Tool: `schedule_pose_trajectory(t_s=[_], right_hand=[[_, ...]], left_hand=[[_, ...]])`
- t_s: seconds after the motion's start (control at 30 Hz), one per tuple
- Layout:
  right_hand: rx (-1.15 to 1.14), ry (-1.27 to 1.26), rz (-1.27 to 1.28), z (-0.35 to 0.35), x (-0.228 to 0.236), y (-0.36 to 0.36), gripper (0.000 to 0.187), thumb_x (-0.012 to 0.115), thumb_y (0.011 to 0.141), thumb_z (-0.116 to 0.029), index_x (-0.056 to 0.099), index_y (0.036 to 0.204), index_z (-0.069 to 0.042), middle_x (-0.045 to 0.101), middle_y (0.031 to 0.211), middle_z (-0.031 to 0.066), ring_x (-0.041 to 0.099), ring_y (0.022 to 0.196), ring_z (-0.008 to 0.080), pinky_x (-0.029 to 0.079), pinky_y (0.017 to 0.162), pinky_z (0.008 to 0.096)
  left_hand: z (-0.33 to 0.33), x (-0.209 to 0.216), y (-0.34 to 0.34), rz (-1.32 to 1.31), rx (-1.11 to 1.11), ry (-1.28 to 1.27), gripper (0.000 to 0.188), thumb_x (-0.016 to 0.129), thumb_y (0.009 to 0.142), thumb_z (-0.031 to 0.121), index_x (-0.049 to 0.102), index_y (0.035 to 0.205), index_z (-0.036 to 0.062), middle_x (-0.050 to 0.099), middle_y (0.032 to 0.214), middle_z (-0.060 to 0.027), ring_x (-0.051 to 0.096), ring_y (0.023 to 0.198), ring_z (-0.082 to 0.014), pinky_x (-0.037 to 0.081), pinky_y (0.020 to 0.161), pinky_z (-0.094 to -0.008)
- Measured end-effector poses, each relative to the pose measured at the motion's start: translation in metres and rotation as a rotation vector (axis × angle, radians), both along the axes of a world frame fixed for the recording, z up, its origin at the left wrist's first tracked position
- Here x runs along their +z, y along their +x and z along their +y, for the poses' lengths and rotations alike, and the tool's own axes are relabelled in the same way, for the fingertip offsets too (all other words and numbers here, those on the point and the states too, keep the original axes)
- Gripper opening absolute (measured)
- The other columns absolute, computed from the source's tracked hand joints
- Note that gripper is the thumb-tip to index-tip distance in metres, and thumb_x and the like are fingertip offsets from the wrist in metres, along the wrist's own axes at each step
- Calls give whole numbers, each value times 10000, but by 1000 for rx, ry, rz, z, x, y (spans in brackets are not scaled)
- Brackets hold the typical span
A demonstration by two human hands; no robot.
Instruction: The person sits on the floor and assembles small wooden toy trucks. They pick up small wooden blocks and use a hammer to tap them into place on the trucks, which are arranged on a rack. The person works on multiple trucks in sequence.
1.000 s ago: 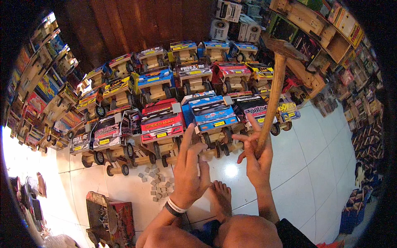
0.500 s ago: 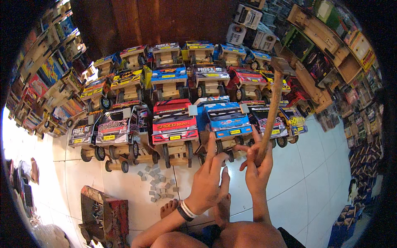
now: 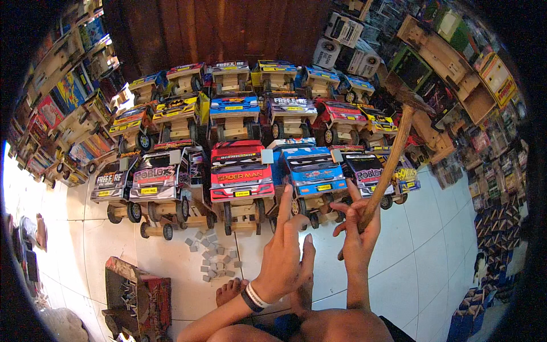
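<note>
My right hand (image 3: 360,232) is closed around the wooden handle of a hammer (image 3: 392,165), its head up at the right. The index finger of that hand points out towards the lower right corner of a blue toy truck (image 3: 316,171). On the truck's other side is my left hand (image 3: 282,256), holding nothing, index finger and thumb stretched out and the other fingers bent. Its index fingertip is at the truck's lower left corner; I cannot tell if it touches. Small grey squares show beside the windscreens of the blue truck and the red toy truck (image 3: 241,174).
Rows of toy trucks with black wheels stand ahead. Small grey blocks (image 3: 213,256) lie scattered on the white tiled floor (image 3: 444,245). Nearby, at lower left, is a worn wooden box (image 3: 149,305) with small metal pieces. More wooden toys (image 3: 71,100) are stacked along both sides.
The hammer has tilted further to the right, its head lower. My left hand has shifted slightly left and down, and the whole view has moved a little.
</note>
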State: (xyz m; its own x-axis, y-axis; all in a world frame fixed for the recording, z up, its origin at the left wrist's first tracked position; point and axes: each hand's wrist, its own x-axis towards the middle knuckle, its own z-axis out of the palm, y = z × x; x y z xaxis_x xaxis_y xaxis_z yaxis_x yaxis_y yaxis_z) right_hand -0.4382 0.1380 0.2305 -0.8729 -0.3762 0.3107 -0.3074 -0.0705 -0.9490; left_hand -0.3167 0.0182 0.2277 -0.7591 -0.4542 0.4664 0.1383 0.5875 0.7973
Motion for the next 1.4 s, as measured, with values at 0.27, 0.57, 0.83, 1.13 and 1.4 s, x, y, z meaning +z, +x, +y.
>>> schedule_pose_trajectory(t_s=[0.27, 0.57, 0.83, 1.13, 1.4], right_hand=[[25, 39, -40, -1, -2, 3, 173, 589, 1077, -192, 520, 1098, -36, 553, 1493, 263, 771, 931, 227, 483, 462, 224], [-55, 203, 23, 38, 6, 13, 317, 577, 1087, -274, 578, 1280, -22, 694, 1286, 119, 753, 860, 148, 476, 511, 227], [-50, 167, 65, 62, 4, 24, 90, 527, 1078, -102, 522, 1142, -40, 671, 1289, 204, 712, 702, 172, 536, 619, 250], [-55, 129, 72, 64, 5, 26, 82, 541, 1074, -110, 521, 1132, -57, 672, 1286, 194, 706, 689, 146, 425, 522, 197], [-47, 137, 8, 72, -9, 28, 111, 545, 1078, -123, 507, 1122, -29, 658, 1272, 211, 701, 699, 176, 547, 636, 268]], left_hand=[[-4, -1, 2, -91, -78, 86, 692, 592, 888, -60, 299, 1515, -81, 503, 1497, -304, 714, 1001, -378, 588, 834, -421], [-66, -52, 116, -370, -254, 261, 168, 601, 937, 9, 696, 1074, -13, 757, 1019, -163, 749, 876, -299, 584, 758, -358], [-113, -190, 215, -555, 535, 11, 223, 655, 890, -13, 675, 1112, -1, 723, 1014, -194, 724, 873, -339, 585, 777, -401], [-131, -236, 191, -449, 513, -82, 377, 690, 843, -65, 634, 1201, 40, 616, 1181, -185, 592, 1119, -413, 479, 976, -480], [-130, -219, 202, -587, 462, -174, 164, 612, 938, -4, 602, 1101, -2, 648, 1095, -194, 603, 1026, -423, 500, 908, -482]])
